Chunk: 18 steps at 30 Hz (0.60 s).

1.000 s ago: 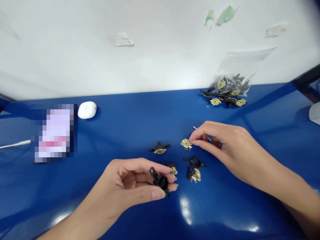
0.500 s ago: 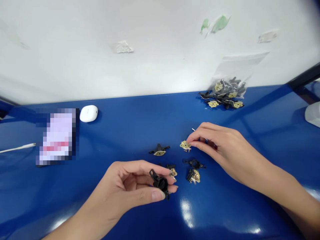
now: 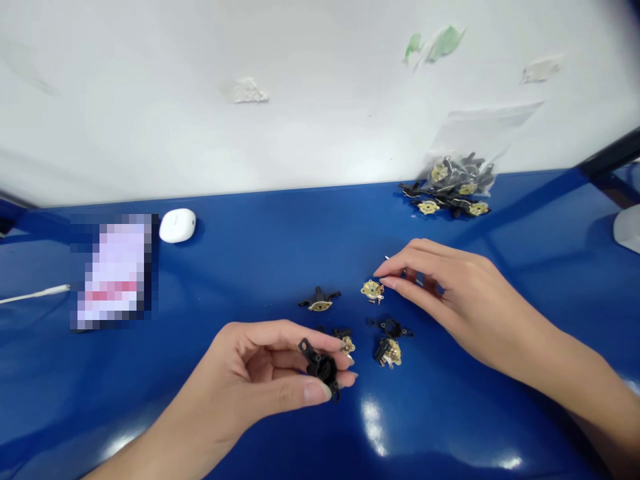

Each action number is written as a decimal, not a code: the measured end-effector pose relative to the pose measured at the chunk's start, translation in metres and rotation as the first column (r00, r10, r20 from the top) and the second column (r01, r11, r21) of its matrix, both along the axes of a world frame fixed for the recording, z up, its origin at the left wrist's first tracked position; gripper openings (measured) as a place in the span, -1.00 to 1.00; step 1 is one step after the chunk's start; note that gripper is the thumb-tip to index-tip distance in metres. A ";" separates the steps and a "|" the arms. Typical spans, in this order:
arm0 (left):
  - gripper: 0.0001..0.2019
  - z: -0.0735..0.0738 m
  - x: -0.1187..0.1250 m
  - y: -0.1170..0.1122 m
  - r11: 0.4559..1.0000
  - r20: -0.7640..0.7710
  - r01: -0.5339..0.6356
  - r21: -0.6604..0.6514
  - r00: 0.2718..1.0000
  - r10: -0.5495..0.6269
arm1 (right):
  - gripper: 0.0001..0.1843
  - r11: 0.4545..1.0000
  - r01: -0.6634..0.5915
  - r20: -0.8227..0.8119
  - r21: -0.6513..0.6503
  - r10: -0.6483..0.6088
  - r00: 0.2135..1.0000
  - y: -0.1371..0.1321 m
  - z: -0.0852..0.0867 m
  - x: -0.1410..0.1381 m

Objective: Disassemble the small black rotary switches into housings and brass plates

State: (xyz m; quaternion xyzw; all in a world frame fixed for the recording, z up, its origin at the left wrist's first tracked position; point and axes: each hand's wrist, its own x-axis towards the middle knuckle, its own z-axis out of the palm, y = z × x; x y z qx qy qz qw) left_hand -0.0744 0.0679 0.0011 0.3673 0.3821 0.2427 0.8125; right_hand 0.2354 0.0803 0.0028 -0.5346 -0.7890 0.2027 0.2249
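My left hand [image 3: 270,377] is closed on a black plastic housing [image 3: 321,368], pinching it between thumb and fingers, with its hollow side showing. My right hand [image 3: 440,283] hovers just right of a brass-coloured round plate [image 3: 372,290], thumb and index fingertips slightly apart with nothing visible between them. Small screws [image 3: 375,301] lie at the plate's lower edge. A thin metal rod [image 3: 388,258] pokes out behind my right fingers; the rest of it is hidden. Nearer me lie a black ring-shaped bracket [image 3: 392,328] and a brass plate with a black part [image 3: 390,352].
An assembled black-and-brass piece [image 3: 320,300] sits left of centre. Partly behind my left fingers is another brass part [image 3: 349,345]. At the back right, several assemblies [image 3: 445,203] lie by a clear bag [image 3: 465,170]. A phone [image 3: 115,270] and a white case [image 3: 177,225] are on the left.
My right fingertips have parted and lifted slightly off the brass plate, leaving it on the table. My left hand keeps the black housing in the same place.
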 end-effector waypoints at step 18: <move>-0.67 -0.001 -0.002 -0.002 0.999 -0.011 -0.024 0.024 1.000 0.024 | -0.84 0.939 -0.269 -0.326 0.213 0.328 0.887 -0.031 0.005 -0.040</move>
